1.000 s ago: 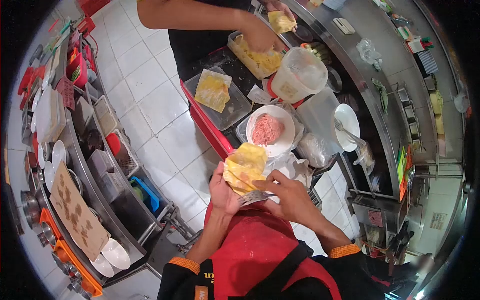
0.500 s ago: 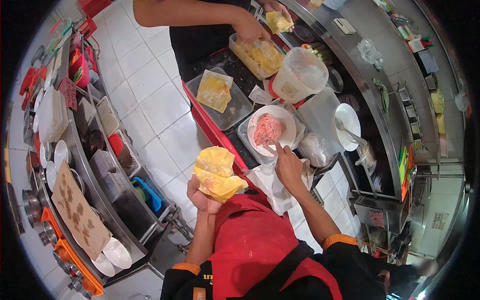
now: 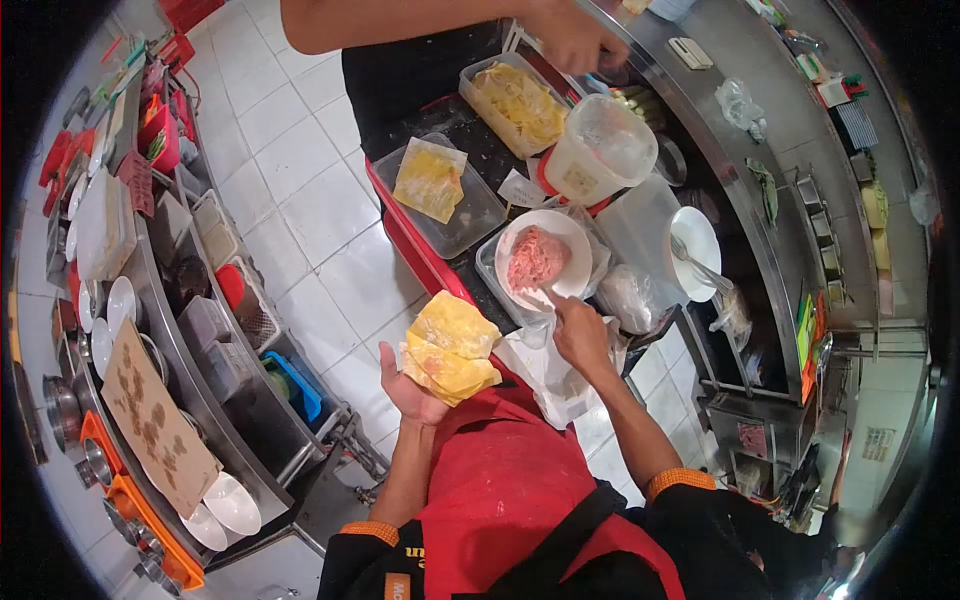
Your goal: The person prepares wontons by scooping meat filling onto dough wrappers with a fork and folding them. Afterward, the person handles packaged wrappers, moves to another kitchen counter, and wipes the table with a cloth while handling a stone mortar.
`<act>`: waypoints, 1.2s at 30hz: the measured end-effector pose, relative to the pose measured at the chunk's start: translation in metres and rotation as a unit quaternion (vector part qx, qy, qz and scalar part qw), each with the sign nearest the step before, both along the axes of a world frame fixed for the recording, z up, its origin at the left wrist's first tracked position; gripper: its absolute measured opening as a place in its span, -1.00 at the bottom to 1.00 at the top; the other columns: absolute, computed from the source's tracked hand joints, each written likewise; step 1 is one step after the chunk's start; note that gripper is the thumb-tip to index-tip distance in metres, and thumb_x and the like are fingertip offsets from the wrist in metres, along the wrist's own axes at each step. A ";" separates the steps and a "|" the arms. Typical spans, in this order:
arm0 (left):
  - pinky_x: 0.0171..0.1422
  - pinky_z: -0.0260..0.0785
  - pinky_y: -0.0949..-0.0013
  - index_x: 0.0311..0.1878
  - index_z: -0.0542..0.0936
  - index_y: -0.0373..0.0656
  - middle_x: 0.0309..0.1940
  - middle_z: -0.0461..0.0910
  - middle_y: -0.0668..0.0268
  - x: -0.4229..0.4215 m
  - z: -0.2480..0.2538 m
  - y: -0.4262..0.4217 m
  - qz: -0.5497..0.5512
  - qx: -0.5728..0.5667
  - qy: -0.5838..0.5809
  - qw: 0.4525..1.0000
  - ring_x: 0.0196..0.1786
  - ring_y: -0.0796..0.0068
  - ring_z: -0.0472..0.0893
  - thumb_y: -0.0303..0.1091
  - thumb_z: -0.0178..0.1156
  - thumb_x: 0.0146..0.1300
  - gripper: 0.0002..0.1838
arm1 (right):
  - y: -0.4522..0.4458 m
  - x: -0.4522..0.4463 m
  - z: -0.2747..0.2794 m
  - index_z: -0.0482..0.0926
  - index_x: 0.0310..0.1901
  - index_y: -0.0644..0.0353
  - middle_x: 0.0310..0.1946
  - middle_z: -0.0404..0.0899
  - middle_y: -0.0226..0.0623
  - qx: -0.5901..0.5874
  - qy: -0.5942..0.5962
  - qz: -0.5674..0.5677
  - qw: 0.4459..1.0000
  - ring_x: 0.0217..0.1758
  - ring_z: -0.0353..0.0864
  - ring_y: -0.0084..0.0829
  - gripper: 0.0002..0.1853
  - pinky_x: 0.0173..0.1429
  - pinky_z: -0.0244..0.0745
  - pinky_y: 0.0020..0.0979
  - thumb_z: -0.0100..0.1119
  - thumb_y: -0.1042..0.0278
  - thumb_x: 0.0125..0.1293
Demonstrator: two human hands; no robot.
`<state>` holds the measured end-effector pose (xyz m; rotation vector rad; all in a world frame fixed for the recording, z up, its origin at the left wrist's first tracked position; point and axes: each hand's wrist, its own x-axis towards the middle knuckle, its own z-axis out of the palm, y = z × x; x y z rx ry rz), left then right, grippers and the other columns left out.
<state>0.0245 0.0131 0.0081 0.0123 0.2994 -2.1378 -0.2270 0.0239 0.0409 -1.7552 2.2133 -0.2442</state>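
Observation:
My left hand (image 3: pixel 412 398), palm up with the thumb out to the side, holds a small stack of yellow dough wrappers (image 3: pixel 450 345) dusted with flour. Its lower fingers are hidden under the stack. A white bowl (image 3: pixel 578 262) of pink minced meat (image 3: pixel 537 257) stands in front of me on the cart. At its near rim, my right hand (image 3: pixel 582 332) is closed around a slim utensil (image 3: pixel 538 294), whose tip reaches into the bowl. The utensil's exact kind is unclear.
Another person's hand (image 3: pixel 572 38) is over the far end. A clear tub of wrappers (image 3: pixel 515 105), a lid with one wrapper (image 3: pixel 430 180), a white bucket (image 3: pixel 605 150) and a white plate with cutlery (image 3: pixel 692 250) stand nearby. Shelving (image 3: pixel 220 400) lines the left.
My left hand has shifted slightly right and the wrappers have turned in it. The utensil sits lower at the bowl's near rim. The other person's hands have left the tub and the held wrapper is gone from view.

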 end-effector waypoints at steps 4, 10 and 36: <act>0.45 0.05 -0.18 0.41 0.19 -0.24 0.38 0.23 -0.01 -0.003 -0.016 -0.001 0.008 -0.003 -0.026 1.000 0.40 -0.08 0.26 0.06 -0.09 0.37 -0.30 | -0.003 -0.001 -0.015 0.56 0.12 0.10 -0.27 0.58 0.07 -0.004 -0.018 -0.016 1.000 -0.20 0.56 0.09 -0.56 -0.10 0.42 0.00 -0.01 0.53 0.19; 0.48 0.02 -0.16 0.44 0.15 -0.18 0.43 0.16 0.04 -0.008 -0.004 -0.008 -0.008 -0.011 -0.036 0.999 0.43 -0.02 0.21 -0.08 -0.10 0.37 -0.36 | -0.002 -0.003 -0.005 0.58 0.09 0.10 -0.26 0.59 0.05 -0.002 -0.055 -0.005 0.998 -0.17 0.57 0.08 -0.60 -0.08 0.43 -0.02 0.00 0.52 0.22; 0.45 0.13 -0.03 0.39 0.18 -0.33 0.36 0.27 -0.01 -0.021 0.011 -0.004 -0.065 -0.002 -0.081 0.995 0.36 0.02 0.33 0.05 -0.15 0.43 -0.31 | 0.022 0.015 0.052 0.67 -0.09 0.26 -0.38 0.64 -0.19 -0.057 -0.311 0.030 0.948 -0.35 0.59 -0.44 -0.77 -0.25 0.44 -0.47 0.24 0.52 0.20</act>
